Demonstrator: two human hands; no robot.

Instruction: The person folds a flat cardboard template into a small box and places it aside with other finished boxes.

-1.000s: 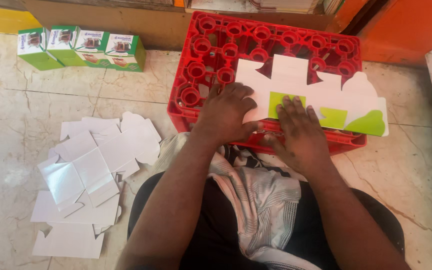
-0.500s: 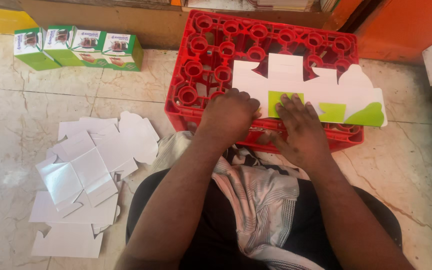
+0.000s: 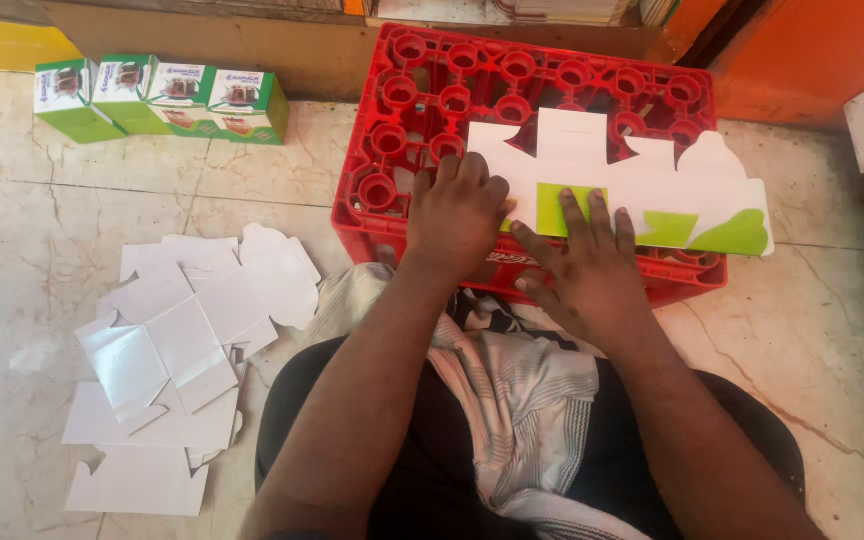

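Grip — both hands [image 3: 522,240] press carton blank [image 3: 642,185].

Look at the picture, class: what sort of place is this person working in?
Probably a small shop or home workshop floor where cartons are folded by hand: flat blanks piled on marble tiles, finished green boxes against the wall, an upturned red crate as workbench.

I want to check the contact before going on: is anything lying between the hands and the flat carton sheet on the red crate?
Nothing visible does. The left hand rests on the left end of the flat carton sheet, and the right hand presses directly on its green panel. The sheet lies directly on top of the red crate.
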